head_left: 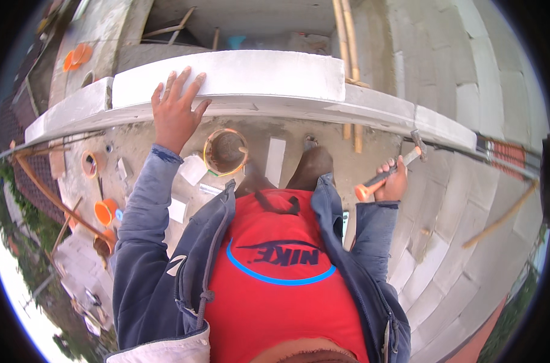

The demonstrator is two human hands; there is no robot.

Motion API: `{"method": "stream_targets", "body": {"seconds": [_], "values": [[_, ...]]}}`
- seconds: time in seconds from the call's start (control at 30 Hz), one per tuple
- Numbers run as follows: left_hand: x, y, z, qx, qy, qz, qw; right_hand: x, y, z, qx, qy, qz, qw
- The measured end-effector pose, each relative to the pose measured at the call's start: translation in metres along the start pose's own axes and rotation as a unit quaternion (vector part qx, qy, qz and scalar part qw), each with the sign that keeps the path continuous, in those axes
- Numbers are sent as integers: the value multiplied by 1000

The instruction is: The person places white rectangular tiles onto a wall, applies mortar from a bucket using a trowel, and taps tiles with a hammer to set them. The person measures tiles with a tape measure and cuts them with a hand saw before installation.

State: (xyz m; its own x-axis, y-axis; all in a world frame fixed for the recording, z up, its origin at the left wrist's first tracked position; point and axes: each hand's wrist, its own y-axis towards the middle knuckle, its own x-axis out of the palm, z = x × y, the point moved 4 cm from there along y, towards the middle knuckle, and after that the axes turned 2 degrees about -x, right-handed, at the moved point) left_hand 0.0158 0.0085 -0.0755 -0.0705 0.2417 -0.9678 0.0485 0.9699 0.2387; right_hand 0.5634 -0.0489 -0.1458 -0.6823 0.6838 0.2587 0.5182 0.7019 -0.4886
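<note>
My left hand (177, 112) lies with spread fingers on the top edge of a long white block (256, 75). This block rests on a course of similar blocks in a low wall (378, 109) across the view. To the right, my right hand (393, 181) is wrapped round a hammer (379, 178) with an orange and black handle. Its metal head points up and away, close to the wall's right part. Below the wall, near my feet, stands a bucket (207, 158) with grey mortar-like material inside.
Loose pale blocks (275, 160) lie on the concrete floor by my feet. Orange containers (105, 212) stand at the left, beside a slanting wooden pole (57, 199). Bamboo poles (351, 36) rise behind the wall. A tall block wall (450, 199) borders the right side.
</note>
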Motion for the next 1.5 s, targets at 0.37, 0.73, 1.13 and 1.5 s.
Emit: {"method": "stream_targets", "body": {"seconds": [0.37,0.73,1.13,1.5], "values": [[-15,12,17,-35,-14,-44,998,87,2,47,246,-86,-286,922],[-9,14,62,-358,-159,124,912,16,112,-8,-206,-472,-523,678],[53,32,130,-491,-683,289,457,172,-10,-154,-286,-314,-785,451],[36,36,137,-534,-679,280,419,497,-140,28,-494,-327,-750,294]]}}
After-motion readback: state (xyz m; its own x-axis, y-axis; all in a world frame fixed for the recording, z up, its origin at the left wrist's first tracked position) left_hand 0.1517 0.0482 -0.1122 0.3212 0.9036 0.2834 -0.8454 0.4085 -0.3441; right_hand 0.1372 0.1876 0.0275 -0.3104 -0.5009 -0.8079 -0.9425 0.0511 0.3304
